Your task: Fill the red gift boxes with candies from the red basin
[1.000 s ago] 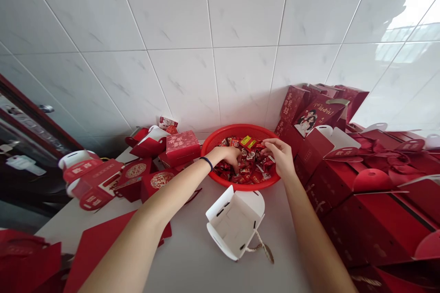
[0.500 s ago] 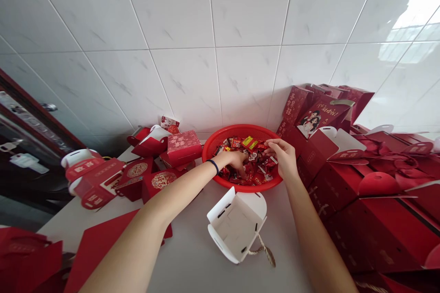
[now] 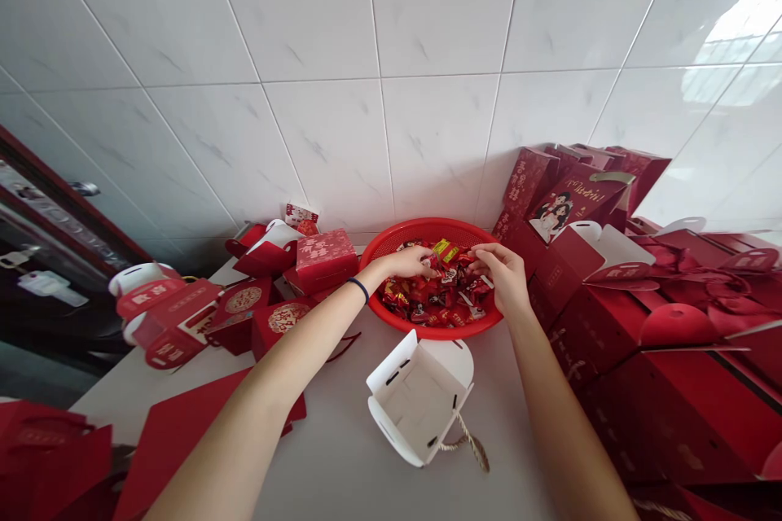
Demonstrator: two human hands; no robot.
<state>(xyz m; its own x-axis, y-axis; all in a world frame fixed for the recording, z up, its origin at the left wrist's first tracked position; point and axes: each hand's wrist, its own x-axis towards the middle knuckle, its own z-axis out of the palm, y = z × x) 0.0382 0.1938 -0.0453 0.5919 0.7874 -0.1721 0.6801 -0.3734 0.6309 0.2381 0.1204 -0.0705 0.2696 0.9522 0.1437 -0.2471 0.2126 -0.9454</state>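
Observation:
A red plastic basket [image 3: 391, 239] full of wrapped candies [image 3: 449, 293] stands against the wall. Over its left side, my left hand [image 3: 408, 262] has its fingers closed on a red-wrapped candy [image 3: 432, 262]. My right hand [image 3: 502, 267] is at the basket's right rim, thumb and fingertips pinched together above the candies; what lies between them is too small to make out. In front of the basket sits an open carton [image 3: 421, 403], white inside and unfilled, with a twisted rope handle [image 3: 467, 444] at its right.
Red gift boxes [image 3: 327, 256] crowd the left side of the table [image 3: 342, 456]. On the right, stacked red boxes [image 3: 678, 399] and upright gift bags [image 3: 568, 203] rise beside my right arm. A tiled wall [image 3: 440, 146] closes off the back.
My left hand has risen out of the candies and shifted up and slightly left, with a candy in its fingers. The right hand has stayed nearly in place.

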